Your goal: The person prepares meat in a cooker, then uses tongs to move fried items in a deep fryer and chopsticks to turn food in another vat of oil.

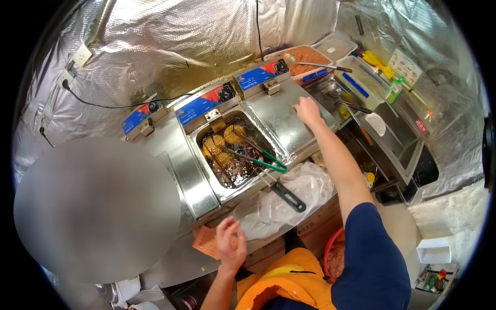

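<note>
We see food (214, 146) frying beyond our left hand (231, 247), its fingers parted and empty, tongs (269, 166) between both hands' fingers, our right hand (308, 111) bent over a lid (281, 122), grip unclear; frying seems under way, and lifting would call for grasping the tongs.

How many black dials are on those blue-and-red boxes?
3: one dial on the left control box, one on the middle control box behind the open fryer, one on the right control box. Others may be hidden.
</note>
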Demonstrator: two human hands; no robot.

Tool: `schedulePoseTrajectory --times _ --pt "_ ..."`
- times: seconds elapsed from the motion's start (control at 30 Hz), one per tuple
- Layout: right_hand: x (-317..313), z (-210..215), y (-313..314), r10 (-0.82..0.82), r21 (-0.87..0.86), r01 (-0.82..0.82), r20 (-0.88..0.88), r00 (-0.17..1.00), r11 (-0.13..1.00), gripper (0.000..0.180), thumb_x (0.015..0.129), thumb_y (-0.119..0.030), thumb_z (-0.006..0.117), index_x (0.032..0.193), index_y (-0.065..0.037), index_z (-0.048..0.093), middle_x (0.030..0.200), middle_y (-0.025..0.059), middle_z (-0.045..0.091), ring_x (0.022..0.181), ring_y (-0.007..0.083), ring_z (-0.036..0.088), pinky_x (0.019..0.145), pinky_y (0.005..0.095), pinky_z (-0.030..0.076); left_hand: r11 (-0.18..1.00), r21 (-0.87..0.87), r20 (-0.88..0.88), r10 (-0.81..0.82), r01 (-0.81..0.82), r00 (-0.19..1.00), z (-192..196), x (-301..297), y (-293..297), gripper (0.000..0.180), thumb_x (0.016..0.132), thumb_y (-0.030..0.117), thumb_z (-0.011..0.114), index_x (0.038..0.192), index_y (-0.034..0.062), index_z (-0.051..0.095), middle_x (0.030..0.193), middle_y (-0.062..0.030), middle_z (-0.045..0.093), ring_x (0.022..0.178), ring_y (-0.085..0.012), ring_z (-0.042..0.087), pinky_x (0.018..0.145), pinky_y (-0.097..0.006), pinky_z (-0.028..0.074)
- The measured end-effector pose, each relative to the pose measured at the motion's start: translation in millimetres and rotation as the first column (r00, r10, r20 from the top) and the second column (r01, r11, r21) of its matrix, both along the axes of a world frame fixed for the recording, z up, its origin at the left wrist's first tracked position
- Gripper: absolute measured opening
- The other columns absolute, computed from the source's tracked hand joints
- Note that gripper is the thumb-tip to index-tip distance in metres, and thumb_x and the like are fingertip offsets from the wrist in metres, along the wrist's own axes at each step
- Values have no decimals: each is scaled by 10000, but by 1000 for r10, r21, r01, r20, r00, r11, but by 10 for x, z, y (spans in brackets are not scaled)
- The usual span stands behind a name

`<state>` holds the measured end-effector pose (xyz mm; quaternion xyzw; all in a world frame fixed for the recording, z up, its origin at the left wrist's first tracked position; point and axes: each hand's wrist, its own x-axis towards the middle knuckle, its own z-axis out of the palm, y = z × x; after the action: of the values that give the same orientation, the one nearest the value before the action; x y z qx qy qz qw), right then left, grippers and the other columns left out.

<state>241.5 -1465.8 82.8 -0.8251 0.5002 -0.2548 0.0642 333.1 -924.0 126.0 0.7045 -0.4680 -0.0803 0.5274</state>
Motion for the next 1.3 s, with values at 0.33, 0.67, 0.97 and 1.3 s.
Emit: schedulePoseTrajectory --times 0.33,0.67,0.97,1.3 --pt "116 -7 -399 362 174 -323 -295 884 930 110 857 -35 643 889 32 724 986 319 727 1001 469 719 885 551 569 901 258 -13 363 -348 932 -233 -616 638 222 920 -41 666 1139 -36 704 1311 -191 600 1101 -299 656 886 -371 575" --pt "1018 1989 1364 635 72 -642 -265 726 763 217 847 -136 685 787 72 699 809 297 695 824 458 709 751 527 552 704 240 -149 708 -669 691 -848 -1136 1627 174 976 4 650 1138 -15 709 1300 -161 601 1098 -278 667 854 -345 598" --pt "3526 664 4378 772 66 -769 -50 633 635 106 755 -9 691 836 14 755 938 272 746 924 450 743 808 501 614 857 -11 -155 508 -516 847 -579 -1013 1254 183 965 1 671 1138 -11 726 1254 -164 661 1073 -295 684 907 -367 579" --pt "2499 1168 3301 942 191 -924 -10 336 331 284 942 -283 709 928 -7 775 919 238 754 868 452 725 825 515 585 669 390 -382 743 -633 550 -1478 -1738 2024 149 1063 64 603 1102 -26 715 1064 -112 717 947 -195 684 820 -308 559"
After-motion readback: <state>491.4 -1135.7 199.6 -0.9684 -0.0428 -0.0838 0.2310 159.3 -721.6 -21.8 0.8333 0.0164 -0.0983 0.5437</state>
